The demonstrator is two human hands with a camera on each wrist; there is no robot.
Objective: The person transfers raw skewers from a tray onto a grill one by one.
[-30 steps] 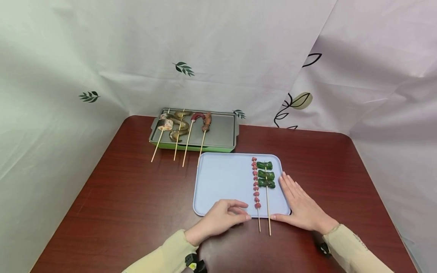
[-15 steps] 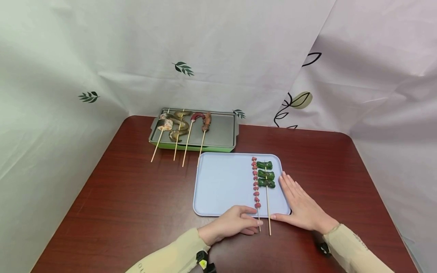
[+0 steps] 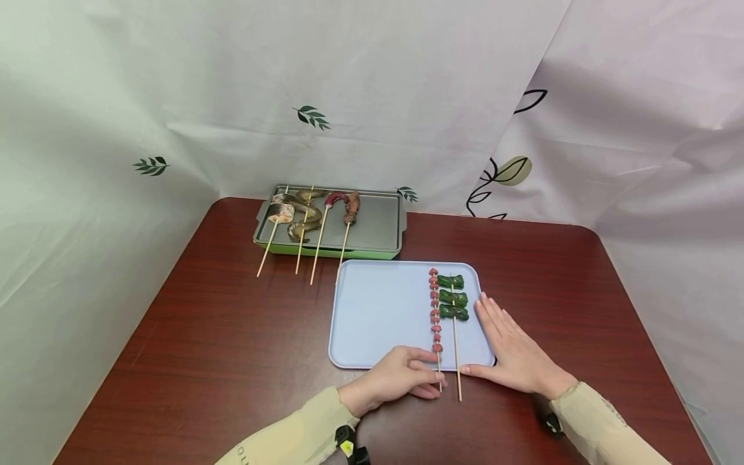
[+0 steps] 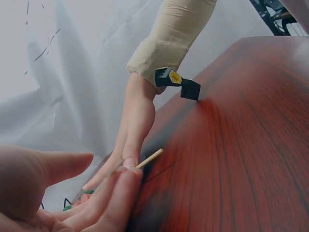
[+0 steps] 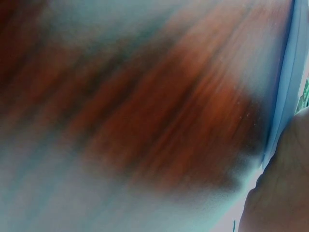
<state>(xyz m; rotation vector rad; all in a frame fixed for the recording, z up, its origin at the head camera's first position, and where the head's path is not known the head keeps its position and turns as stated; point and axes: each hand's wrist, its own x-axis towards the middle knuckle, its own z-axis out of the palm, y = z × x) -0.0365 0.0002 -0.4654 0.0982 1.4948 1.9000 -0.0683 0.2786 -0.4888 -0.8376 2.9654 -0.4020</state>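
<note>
On the right part of the light blue tray (image 3: 378, 310) lie two skewers. One skewer of small red pieces (image 3: 435, 312) has its bare stick reaching over the front edge; beside it lies a skewer of green rolls (image 3: 453, 298). My left hand (image 3: 401, 374) holds the red skewer's stick by its fingers at the near end. In the left wrist view the stick's end (image 4: 150, 158) pokes out past the fingertips, while the thumb (image 4: 72, 164) stands apart. My right hand (image 3: 517, 355) rests with straight fingers along the tray's right edge, thumb near the front corner.
Behind the tray stands a green-sided grill (image 3: 378, 226) with several skewers on its left part, including shrimp (image 3: 305, 231) and a browned piece (image 3: 351, 208). Their sticks stick out forward over the dark red table (image 3: 232, 323). White cloth (image 3: 372, 84) hangs around the back and sides.
My left hand has moved right to the red skewer's stick and taken hold of it. The skewer has shifted very slightly at its near end. The right hand has stayed put.
</note>
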